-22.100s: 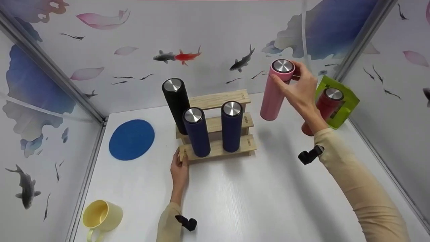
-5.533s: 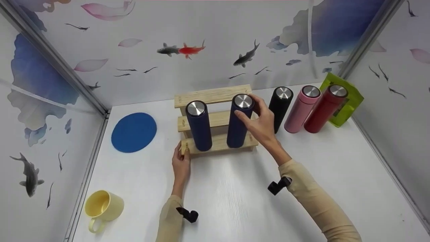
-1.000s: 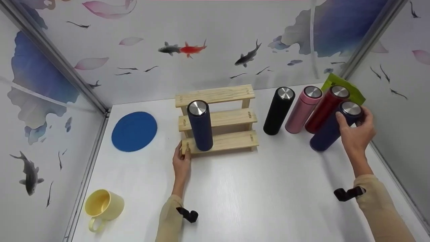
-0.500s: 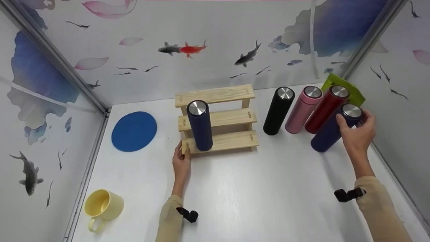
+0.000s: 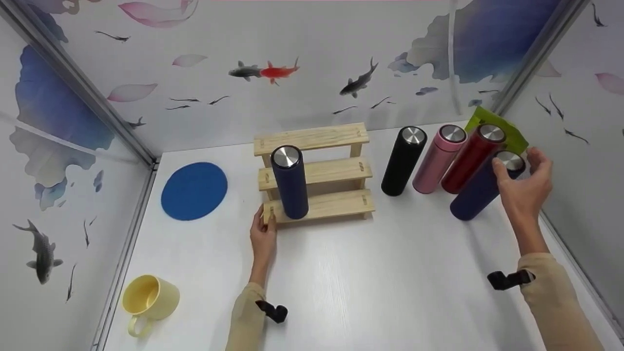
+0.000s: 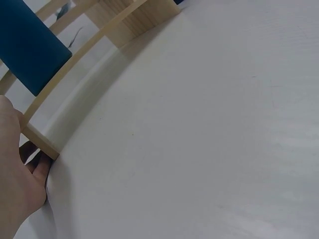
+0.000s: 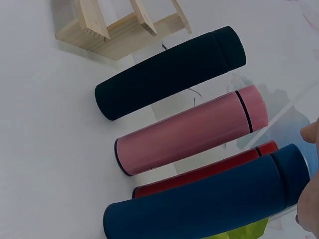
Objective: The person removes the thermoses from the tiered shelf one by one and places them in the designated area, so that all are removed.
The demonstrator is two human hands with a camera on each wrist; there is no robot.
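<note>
My left hand [image 5: 263, 240] holds the left end of the lowest step of a three-tier wooden rack [image 5: 336, 205], thumb on top and fingers beneath. One dark blue thermos flask [image 5: 291, 187] stands on that step, near its left end. At the right, my right hand [image 5: 526, 191] is around the lid of a second blue flask [image 5: 472, 195], its fingers spread away from it. In the right wrist view, the thumb [image 7: 310, 133] shows apart from this blue flask [image 7: 199, 199]. It stands on the table in front of a red flask [image 5: 465, 168].
A pink flask [image 5: 436, 165] and a black flask [image 5: 402, 163] stand left of the red one. Behind them is a green pouch [image 5: 512, 131] by the side wall. A blue round mat [image 5: 195, 191] and a yellow mug [image 5: 163, 297] lie at the left.
Black, pink and blue flasks have gone from around the rack to the table's right side. In the last half second my right fingers have loosened from the blue flask; the left hand has stayed.
</note>
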